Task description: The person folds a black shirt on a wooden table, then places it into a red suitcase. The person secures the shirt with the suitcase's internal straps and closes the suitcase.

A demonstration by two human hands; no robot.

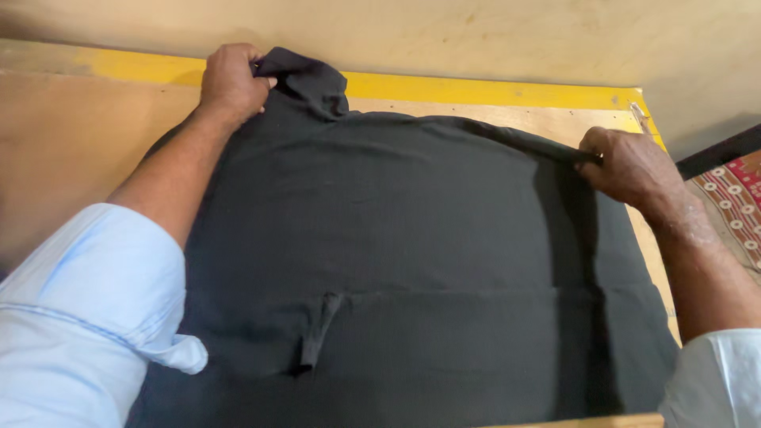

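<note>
A large black cloth lies spread over a wooden table with a yellow far edge. My left hand grips a bunched corner of the cloth at the far left, near the yellow strip. My right hand pinches the cloth's far right edge and holds it taut. A short fold or tab of the same fabric sticks up near the middle front. Both forearms reach over the cloth, with light blue sleeves rolled up.
Beyond the table stands a beige wall. At the right, past the table's edge, a red patterned fabric lies beside a dark strip. Bare wood shows left of the cloth.
</note>
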